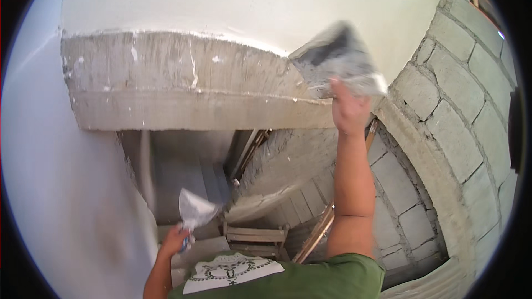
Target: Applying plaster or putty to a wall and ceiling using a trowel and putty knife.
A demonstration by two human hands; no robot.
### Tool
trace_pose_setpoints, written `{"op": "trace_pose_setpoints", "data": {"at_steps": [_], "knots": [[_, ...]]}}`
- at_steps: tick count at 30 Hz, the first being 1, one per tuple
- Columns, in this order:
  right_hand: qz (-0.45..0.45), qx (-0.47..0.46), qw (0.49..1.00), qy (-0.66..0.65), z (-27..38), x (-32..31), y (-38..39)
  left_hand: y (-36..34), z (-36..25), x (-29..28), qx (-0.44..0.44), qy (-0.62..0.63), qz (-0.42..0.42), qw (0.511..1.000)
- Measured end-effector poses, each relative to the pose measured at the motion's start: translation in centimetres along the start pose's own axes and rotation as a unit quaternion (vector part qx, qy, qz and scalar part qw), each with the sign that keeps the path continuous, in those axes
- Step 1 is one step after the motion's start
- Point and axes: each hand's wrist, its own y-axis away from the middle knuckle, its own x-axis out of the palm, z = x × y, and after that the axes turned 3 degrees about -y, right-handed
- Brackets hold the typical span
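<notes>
My right arm is stretched up, and my right hand (350, 112) is closed on a wide plastering trowel (339, 65). Motion blurs the trowel, whose grey metal blade is smeared with whitish plaster. It is at the lower edge of the smooth white plastered wall (244, 3), where that meets a bare concrete beam (166, 80); I cannot tell whether it touches. Lower left, my left hand (174, 240) grips a putty knife (197, 210) by its blue handle. The knife's broad blade points up and carries white plaster.
A smooth pale wall (61, 177) runs down my left side. Rough block wall (457, 127) rises on the right. Beneath the beam are an opening with steps (210, 180), a wooden bench-like piece (255, 235) and a slanting wooden pole (317, 235).
</notes>
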Motion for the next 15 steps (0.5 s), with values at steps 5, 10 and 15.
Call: {"op": "trace_pose_setpoints", "data": {"at_steps": [5, 10, 15], "knots": [[-0.068, 0.066, 0.899, -0.427, 2.6, 0.9, 5.8, 1.4, -18.7, 7.0, 0.127, 0.114, 0.051, 0.984], [0.099, 0.061, 0.924, -0.364, 3.8, 1.3, 9.5, 0.3, -25.7, 8.5, 0.187, 0.08, 0.06, 0.977], [0.233, -0.135, 0.932, -0.24, 2.7, 3.5, 10.5, 0.5, -26.1, 9.0, 0.182, 0.064, 0.069, 0.979]]}}
